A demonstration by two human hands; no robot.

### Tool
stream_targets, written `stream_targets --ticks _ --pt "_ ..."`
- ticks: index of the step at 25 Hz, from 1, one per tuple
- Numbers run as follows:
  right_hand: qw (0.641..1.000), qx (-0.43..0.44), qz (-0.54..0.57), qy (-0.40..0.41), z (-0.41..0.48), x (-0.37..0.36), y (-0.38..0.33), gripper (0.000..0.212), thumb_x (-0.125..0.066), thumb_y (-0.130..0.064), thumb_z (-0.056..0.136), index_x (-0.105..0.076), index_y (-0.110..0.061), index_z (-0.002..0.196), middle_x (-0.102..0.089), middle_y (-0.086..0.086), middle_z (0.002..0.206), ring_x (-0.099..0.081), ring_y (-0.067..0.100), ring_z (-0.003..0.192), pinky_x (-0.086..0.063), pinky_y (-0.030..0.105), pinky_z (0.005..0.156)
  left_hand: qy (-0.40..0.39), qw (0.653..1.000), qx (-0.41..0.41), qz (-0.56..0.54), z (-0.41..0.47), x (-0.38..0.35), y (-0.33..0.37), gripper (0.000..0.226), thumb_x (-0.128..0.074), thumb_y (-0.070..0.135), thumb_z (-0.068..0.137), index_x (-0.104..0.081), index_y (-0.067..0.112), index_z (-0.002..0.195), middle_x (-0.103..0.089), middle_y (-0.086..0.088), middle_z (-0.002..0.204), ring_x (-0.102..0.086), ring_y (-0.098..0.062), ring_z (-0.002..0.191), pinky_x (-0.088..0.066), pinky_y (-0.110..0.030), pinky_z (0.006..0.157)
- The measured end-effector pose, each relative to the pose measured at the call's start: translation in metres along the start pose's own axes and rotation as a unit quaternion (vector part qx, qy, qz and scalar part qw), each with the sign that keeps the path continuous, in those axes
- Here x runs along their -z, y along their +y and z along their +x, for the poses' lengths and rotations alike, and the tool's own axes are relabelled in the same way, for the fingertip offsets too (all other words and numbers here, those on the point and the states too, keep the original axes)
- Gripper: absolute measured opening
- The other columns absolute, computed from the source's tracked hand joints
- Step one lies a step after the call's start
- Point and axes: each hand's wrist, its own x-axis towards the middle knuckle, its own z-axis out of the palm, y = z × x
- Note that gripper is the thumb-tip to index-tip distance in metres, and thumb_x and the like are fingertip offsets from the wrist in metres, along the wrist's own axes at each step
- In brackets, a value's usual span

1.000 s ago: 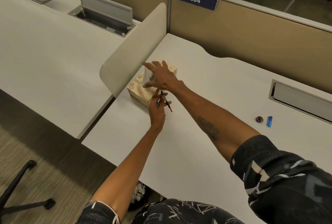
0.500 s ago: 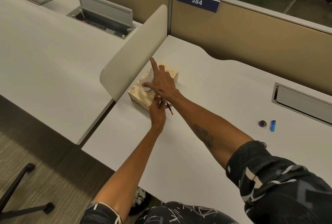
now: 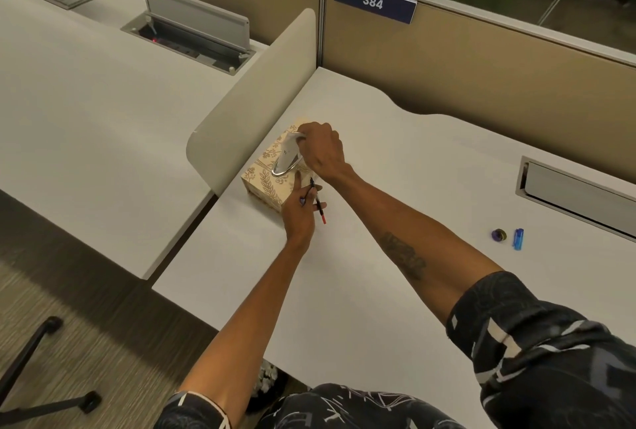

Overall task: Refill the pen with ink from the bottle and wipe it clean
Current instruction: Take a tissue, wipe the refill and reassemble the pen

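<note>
A beige patterned tissue box [image 3: 266,180] stands on the white desk [image 3: 361,273] beside a low divider. My right hand [image 3: 321,149] is closed on a white tissue [image 3: 288,156] and holds it stretched up out of the box's slot. My left hand [image 3: 301,208] rests against the box's near side and grips a thin dark pen [image 3: 318,203] with a red end, the pen pointing back toward me. A small dark ink bottle [image 3: 499,235] sits far to the right on the desk.
A blue lighter [image 3: 518,238] lies next to the bottle. A grey cable hatch [image 3: 578,194] is set into the desk at right. The curved divider [image 3: 247,108] and partition wall [image 3: 481,77] border the desk. A chair base [image 3: 38,373] stands on the floor at left.
My right hand went from spread open over the box to pinching a tissue and drawing it upward. My left hand has stayed by the box holding the pen.
</note>
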Motion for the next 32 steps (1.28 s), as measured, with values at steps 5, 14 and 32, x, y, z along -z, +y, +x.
stream_targets --ticks 5,14,32 --pt "0.999 0.014 0.001 0.044 -0.003 0.022 0.002 0.024 -0.049 -0.013 0.095 -0.072 -0.008 0.101 -0.072 0.015 0.101 -0.067 0.034 0.087 -0.053 0.035 0.067 -0.002 1.000 0.005 0.030 -0.001 -0.002 0.004 0.028 -0.053 0.019 0.102 -0.061 0.017 0.129 -0.059 0.004 0.139 -0.076 -0.025 0.079 -0.058 -0.022 0.078" --pt "0.986 -0.051 0.095 0.124 -0.038 0.085 0.060 0.026 -0.048 -0.020 0.095 -0.072 -0.012 0.102 -0.073 0.007 0.101 -0.064 0.022 0.085 -0.047 0.029 0.070 -0.009 0.998 -0.039 0.040 -0.016 -0.013 0.014 0.019 -0.050 0.013 0.103 -0.063 0.020 0.115 -0.068 -0.008 0.121 -0.074 -0.029 0.077 -0.061 -0.032 0.075" --pt "0.856 -0.251 0.281 0.354 -0.230 0.197 0.271 0.026 -0.060 -0.021 0.090 -0.071 -0.023 0.112 -0.071 -0.006 0.108 -0.063 0.015 0.097 -0.052 0.031 0.082 -0.241 0.969 -0.050 -0.018 -0.150 -0.181 0.059 0.024 -0.055 0.033 0.101 -0.070 0.019 0.114 -0.072 0.002 0.116 -0.077 -0.017 0.087 -0.030 -0.015 0.038"
